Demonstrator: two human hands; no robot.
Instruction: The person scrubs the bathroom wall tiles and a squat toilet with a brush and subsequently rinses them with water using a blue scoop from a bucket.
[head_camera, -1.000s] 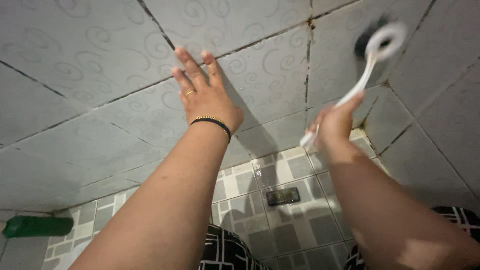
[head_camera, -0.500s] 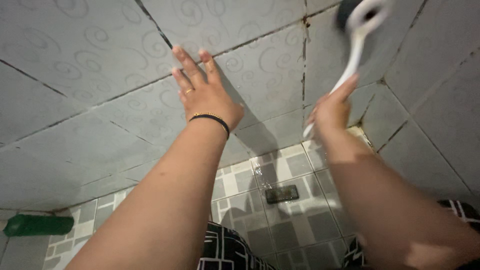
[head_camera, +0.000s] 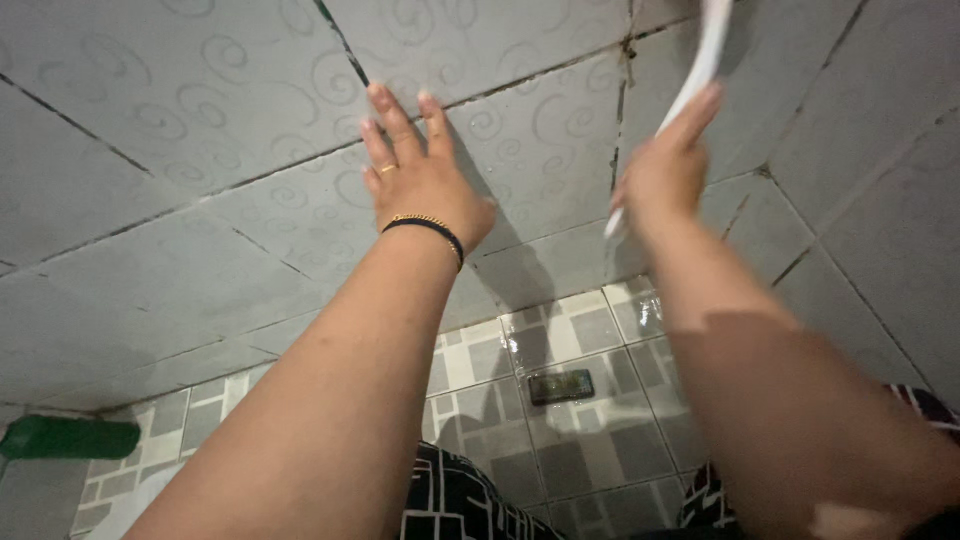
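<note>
- The step in hand looks like scrubbing the wall (head_camera: 220, 120) — the right hand (head_camera: 665, 175) is closed round a white brush handle (head_camera: 700, 60) and holds it high against the grey tiles.
- The brush head is out of view past the top edge, so I cannot tell whether it touches the tile.
- The left hand (head_camera: 425, 185) lies flat and wide on the wall, fingers spread, holding nothing — a brace.
- The next stroke probably calls for steady pressure along the dark grout line (head_camera: 620, 130) beside the handle.
- Edges: the wall corner (head_camera: 800, 210) is near, right of the brush.
- Open tile lies left of the left hand; the wet floor (head_camera: 560, 330) and its drain (head_camera: 561, 386) lie well below.
</note>
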